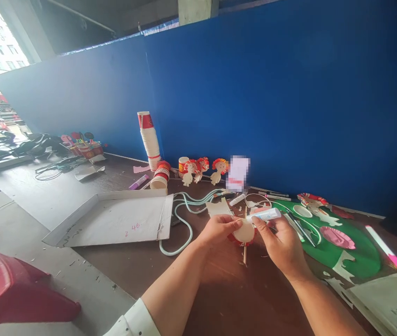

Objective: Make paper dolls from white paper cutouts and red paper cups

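My left hand [218, 231] pinches the edge of a round white paper-cup cutout [244, 234] with a red fringe around it. A thin wooden stick [245, 256] shows above and below the cutout; whether it is attached, I cannot tell. In my right hand [282, 245] is a white and pale blue glue stick [268, 214], held nearly level, with its left end at the cutout's upper right edge. Fingers partly cover both things. Just behind lie a cut paper piece [218, 208] and a small white tube [237, 199].
A cardboard tray [128, 219] and pale green cable [187, 238] lie left. Stacked paper cups [149, 142] and paper figures [219, 170] stand by the blue partition [271, 93]. Right are a green mat [362, 252], pink paper disc [337, 237] and marker [387, 248]. A red stool [12, 289] stands front left.
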Demonstrator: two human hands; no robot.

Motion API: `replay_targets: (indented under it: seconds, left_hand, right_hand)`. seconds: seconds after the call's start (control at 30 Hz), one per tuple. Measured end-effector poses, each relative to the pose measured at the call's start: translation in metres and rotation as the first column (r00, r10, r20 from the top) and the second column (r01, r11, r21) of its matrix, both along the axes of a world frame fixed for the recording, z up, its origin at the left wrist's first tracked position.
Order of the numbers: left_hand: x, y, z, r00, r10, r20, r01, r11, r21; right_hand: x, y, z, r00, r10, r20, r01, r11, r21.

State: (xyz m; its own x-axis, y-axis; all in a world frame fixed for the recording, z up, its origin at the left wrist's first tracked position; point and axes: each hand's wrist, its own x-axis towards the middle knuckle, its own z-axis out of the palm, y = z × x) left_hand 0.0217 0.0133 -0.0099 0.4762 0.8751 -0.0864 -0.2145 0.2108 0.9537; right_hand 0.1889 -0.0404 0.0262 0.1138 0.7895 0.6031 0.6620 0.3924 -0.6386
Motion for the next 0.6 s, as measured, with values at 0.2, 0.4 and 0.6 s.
replay_targets:
  seconds: [0.2, 0.4, 0.6]
  left_hand:
    - [-0.0006, -0.0031, 0.0057, 1.000, -0.027, -0.001, 0.027, 1.000, -0.012]
    - [-0.0001, -0.0001, -0.0025, 0.998, -0.064, -0.027, 0.063, 0.998, -0.014]
    - [0.0030, -0.0046, 0.0040, 1.000, 0.007, 0.019, -0.005, 0.997, -0.082]
  right_hand:
    - [-0.0024, 0.0022, -0.0025, 0.999, 0.039, 0.029, -0.040, 0.999, 0.037]
    - [-0.0038, 0.0036, -0.0064, 0.984, 0.084, 0.154, -0.103, 0.987, 0.122]
    - [0.0025, 0.0076, -0.0061, 0.973, -0.027, -0.231, -0.015, 0.985, -0.175]
